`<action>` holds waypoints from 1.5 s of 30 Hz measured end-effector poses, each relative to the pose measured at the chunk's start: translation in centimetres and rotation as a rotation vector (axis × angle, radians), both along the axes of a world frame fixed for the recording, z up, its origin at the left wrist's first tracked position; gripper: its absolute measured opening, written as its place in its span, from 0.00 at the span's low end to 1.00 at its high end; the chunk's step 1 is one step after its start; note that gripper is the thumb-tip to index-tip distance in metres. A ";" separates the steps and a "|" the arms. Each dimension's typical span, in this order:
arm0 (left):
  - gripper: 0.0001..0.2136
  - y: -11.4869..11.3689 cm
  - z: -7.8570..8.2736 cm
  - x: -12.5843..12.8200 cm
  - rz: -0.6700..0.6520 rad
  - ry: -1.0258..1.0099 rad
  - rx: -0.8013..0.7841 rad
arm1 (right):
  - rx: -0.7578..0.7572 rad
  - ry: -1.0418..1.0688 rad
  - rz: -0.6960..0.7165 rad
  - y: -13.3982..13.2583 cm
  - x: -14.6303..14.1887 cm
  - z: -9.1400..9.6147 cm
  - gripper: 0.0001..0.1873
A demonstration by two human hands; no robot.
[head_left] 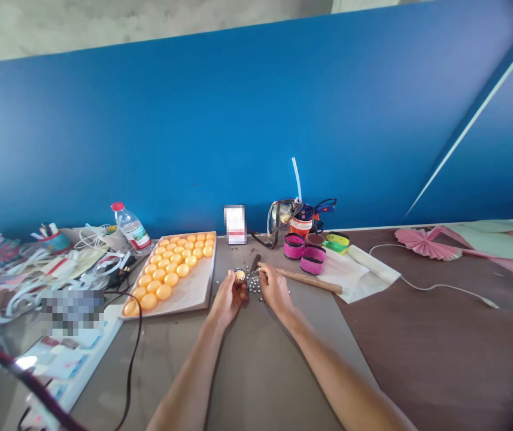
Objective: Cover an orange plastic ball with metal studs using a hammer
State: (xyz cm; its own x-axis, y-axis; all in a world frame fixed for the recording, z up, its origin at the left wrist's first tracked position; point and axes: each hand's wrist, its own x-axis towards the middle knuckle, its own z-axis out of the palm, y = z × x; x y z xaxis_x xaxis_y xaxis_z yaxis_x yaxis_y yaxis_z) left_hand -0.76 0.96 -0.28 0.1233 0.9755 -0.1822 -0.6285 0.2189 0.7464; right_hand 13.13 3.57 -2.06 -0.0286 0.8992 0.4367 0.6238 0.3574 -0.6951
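My left hand [229, 296] is closed round a small round piece [239, 275] with a pale orange middle and a shiny, dotted edge. Right beside it, the fingers of my right hand [275, 289] are pinched together; whatever they hold is too small to make out. Between and under both hands, several small silvery beads [254, 286] lie scattered on the grey mat [260, 365]. A hammer [310, 280] rests just beyond my right hand, its wooden handle pointing right and its dark head near the beads.
Left of my hands stands a shallow tray [197, 287] with many orange balls. A water bottle [133, 230], tangled white strips and cables crowd the far left. Magenta rings [313, 260], a red-and-white cup [301, 226] and a paper roll [373, 264] sit at the back right, before a blue partition [238, 131].
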 end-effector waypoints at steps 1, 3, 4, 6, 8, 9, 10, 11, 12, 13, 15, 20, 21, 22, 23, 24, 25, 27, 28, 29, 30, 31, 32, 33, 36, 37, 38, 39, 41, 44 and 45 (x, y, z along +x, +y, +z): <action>0.18 0.0 0.0 0.0 0.004 -0.006 -0.003 | 0.024 0.020 -0.003 0.1 -0.1 -0.1 0.11; 0.18 0.0 0.0 0.0 0.017 -0.014 -0.005 | 0.058 0.058 -0.021 0.1 -0.1 -0.2 0.11; 0.18 0.0 0.1 0.0 0.025 -0.015 -0.006 | 0.059 0.082 -0.033 0.1 -0.1 -0.2 0.11; 0.18 0.0 0.1 0.1 0.036 -0.016 -0.003 | 0.038 0.134 -0.045 0.1 -0.1 -0.1 0.11; 0.18 -0.1 0.2 0.2 0.035 -0.016 -0.001 | 0.001 0.166 -0.029 0.1 -0.1 0.1 0.12; 0.19 -0.1 0.3 0.2 0.032 -0.015 -0.001 | -0.021 0.170 -0.015 0.1 -0.1 0.2 0.13; 0.19 -0.2 0.3 0.2 0.029 -0.014 -0.001 | -0.041 0.165 0.000 0.1 -0.2 0.2 0.13; 0.19 -0.2 0.4 0.2 0.029 -0.012 0.001 | -0.056 0.156 0.013 0.1 -0.2 0.3 0.13; 0.19 -0.2 0.4 0.3 0.030 -0.010 0.002 | -0.059 0.142 0.020 0.1 -0.2 0.2 0.13; 0.19 -0.2 0.4 0.3 0.032 -0.005 0.001 | -0.051 0.125 0.022 0.0 -0.2 0.1 0.13; 0.19 -0.3 0.4 0.3 0.037 0.008 -0.002 | -0.013 0.085 0.016 0.0 -0.1 -0.1 0.14; 0.19 -0.2 0.2 0.2 0.022 0.013 -0.014 | 0.053 0.088 -0.011 0.2 0.2 -0.3 0.13; 0.19 -0.2 0.2 0.2 0.018 0.013 -0.017 | 0.045 0.123 -0.014 0.3 0.2 -0.3 0.12; 0.19 -0.2 0.2 0.2 0.016 0.013 -0.018 | 0.029 0.166 -0.018 0.4 0.2 -0.1 0.11; 0.19 -0.2 0.3 0.2 0.018 0.012 -0.018 | 0.008 0.213 -0.026 0.4 0.2 0.0 0.10; 0.18 -0.2 0.3 0.2 0.023 0.011 -0.015 | -0.012 0.262 -0.037 0.4 0.2 0.2 0.10; 0.18 -0.2 0.4 0.2 0.032 0.009 -0.012 | -0.026 0.306 -0.050 0.5 0.2 0.3 0.09; 0.18 -0.1 0.5 0.3 0.046 0.006 -0.010 | -0.036 0.385 -0.071 0.4 0.0 0.6 0.09; 0.18 -0.1 0.5 0.3 0.051 0.008 -0.011 | -0.040 0.426 -0.066 0.3 -0.1 0.7 0.09; 0.18 -0.1 0.5 0.3 0.052 0.012 -0.012 | -0.053 0.471 -0.047 0.2 -0.3 0.8 0.10; 0.18 -0.1 0.4 0.3 0.050 0.017 -0.011 | -0.077 0.523 -0.018 0.0 -0.4 0.9 0.10; 0.18 -0.1 0.3 0.3 0.047 0.023 -0.006 | -0.114 0.582 0.022 -0.1 -0.6 1.0 0.10; 0.18 -0.1 0.3 0.2 0.045 0.028 0.003 | -0.161 0.642 0.074 -0.2 -0.7 1.1 0.10; 0.18 -0.1 0.2 0.2 0.046 0.034 0.014 | -0.207 0.698 0.130 -0.3 -0.8 1.2 0.10; 0.19 0.0 0.0 0.2 0.036 0.050 0.044 | -0.309 0.817 0.279 -0.5 -1.0 1.6 0.11; 0.19 0.0 0.0 0.2 0.029 0.055 0.053 | -0.326 0.851 0.310 -0.4 -1.1 1.6 0.11; 0.18 0.0 0.0 0.2 0.024 0.057 0.061 | -0.337 0.885 0.328 -0.4 -1.1 1.7 0.11; 0.18 0.0 0.1 0.2 0.021 0.058 0.067 | -0.348 0.915 0.344 -0.3 -1.1 1.7 0.10; 0.18 -0.1 0.2 0.2 0.015 0.062 0.076 | -0.375 0.955 0.374 -0.2 -1.1 1.6 0.10; 0.19 -0.2 0.5 0.4 -0.015 0.077 0.109 | -0.395 0.973 0.396 -0.2 -1.2 1.5 0.10; 0.19 -0.2 0.5 0.4 -0.025 0.084 0.123 | -0.392 0.971 0.389 -0.2 -1.2 1.5 0.10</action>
